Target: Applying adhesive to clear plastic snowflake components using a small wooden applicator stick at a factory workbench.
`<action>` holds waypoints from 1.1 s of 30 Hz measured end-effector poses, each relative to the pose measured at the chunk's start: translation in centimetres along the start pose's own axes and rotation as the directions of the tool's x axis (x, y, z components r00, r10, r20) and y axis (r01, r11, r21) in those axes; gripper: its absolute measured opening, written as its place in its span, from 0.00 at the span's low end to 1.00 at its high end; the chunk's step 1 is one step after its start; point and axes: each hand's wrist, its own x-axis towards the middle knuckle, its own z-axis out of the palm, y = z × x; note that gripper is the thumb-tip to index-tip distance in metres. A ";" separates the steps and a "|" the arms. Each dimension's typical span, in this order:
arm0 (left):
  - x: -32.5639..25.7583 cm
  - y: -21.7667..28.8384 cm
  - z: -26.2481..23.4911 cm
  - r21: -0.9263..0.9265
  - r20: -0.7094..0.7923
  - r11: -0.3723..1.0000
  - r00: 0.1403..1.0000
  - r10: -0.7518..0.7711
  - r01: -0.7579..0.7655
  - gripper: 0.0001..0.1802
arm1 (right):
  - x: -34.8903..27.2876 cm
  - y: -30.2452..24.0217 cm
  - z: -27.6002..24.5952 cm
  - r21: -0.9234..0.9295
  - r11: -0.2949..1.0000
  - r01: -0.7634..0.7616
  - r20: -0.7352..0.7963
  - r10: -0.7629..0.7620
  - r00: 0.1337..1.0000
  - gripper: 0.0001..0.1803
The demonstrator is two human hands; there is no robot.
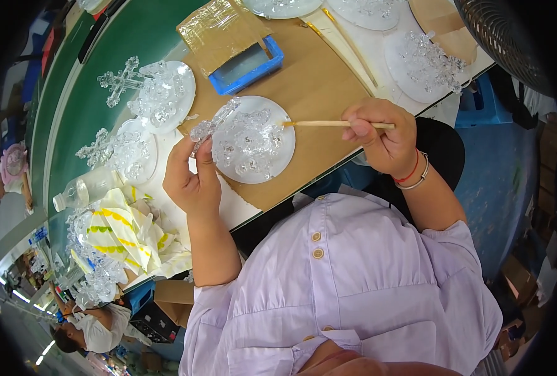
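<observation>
Left hand (190, 178) is pinching a clear glass piece (211, 125) between thumb and fingers, holding it up at the left rim of the round disc (278, 160) w/ a cluster of glass ornaments (246, 143) sitting on it. Right hand (383, 135) is closed around a thin wooden stick (328, 124), gripping it near its right end, w/ the tip reaching the disc's right edge, just at the cluster. Disc is lying on a sheet of brown cardboard (319, 81) on the tabletop (93, 88), directly in front of the person. Looks like an assembly step: stick is probably dabbing or nudging sth at the cluster while the held piece is waiting to be set; can't tell if there's glue on the tip. Next move is likely calling for a steady, light touch, i.e. lining the piece up w/ its spot on the disc and seating it w/o knocking the neighbours, since the glass looks fragile and slippery. Up from the disc, a blue tray (248, 66) is sitting half under a taped cardboard flap. Left of the disc, two more finished discs w/ cross shapes (120, 80) are lying, w/ a plastic bottle (85, 188) and yellow-striped wrapping (128, 235) below them.
</observation>
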 end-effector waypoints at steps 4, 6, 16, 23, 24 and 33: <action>0.2 0.0 -0.1 -0.004 0.020 1.000 1.000 -0.001 0.001 0.08 | 0.2 0.3 0.5 0.060 0.997 -0.044 -0.086 0.049 0.995 0.05; 0.4 0.3 -0.2 0.030 0.038 0.999 0.999 0.029 -0.030 0.08 | 0.8 0.7 0.9 0.085 0.996 0.019 -0.114 -0.009 0.993 0.05; 0.4 0.7 -0.3 0.075 0.027 0.997 0.999 0.028 -0.030 0.07 | -1.0 -0.9 -0.1 -0.062 0.998 0.033 -0.028 -0.035 0.999 0.02; 0.6 0.8 -0.3 0.059 0.037 0.998 0.999 0.026 -0.028 0.08 | -1.1 -1.5 0.4 -0.137 0.981 0.138 -0.047 -0.146 0.988 0.02; 0.6 0.9 -0.4 0.068 0.037 0.997 0.999 0.027 -0.030 0.08 | -0.9 -1.6 0.5 -0.144 0.981 0.131 -0.075 -0.143 0.987 0.02; -0.2 2.0 -1.0 0.168 0.007 0.986 1.000 -0.013 0.012 0.10 | -2.7 -2.8 0.2 -0.097 0.989 0.114 -0.055 -0.119 0.991 0.03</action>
